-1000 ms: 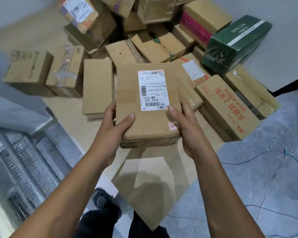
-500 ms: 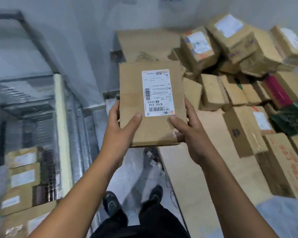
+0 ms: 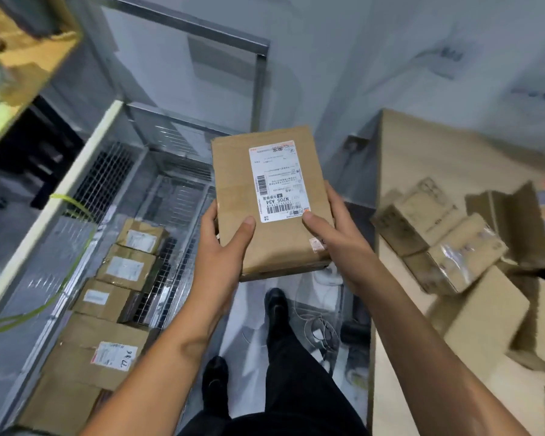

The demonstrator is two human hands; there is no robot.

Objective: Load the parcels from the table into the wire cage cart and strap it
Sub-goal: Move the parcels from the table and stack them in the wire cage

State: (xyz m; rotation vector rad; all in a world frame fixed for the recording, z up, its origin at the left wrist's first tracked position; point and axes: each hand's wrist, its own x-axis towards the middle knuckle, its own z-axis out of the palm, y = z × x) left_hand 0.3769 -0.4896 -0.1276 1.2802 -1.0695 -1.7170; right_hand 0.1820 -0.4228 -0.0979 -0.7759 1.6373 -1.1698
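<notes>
left hand (image 3: 221,247) and right hand (image 3: 339,243) grip the parcel (image 3: 233,180) at near corners. seems light, stiff. cart (image 3: 107,177) at nine o'clock.

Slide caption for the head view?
Left hand and right hand hold a labelled parcel between table and partly loaded cage cart.

Pale grey walls (image 3: 359,58) meet a glossy, light grey floor (image 3: 249,325).
</notes>
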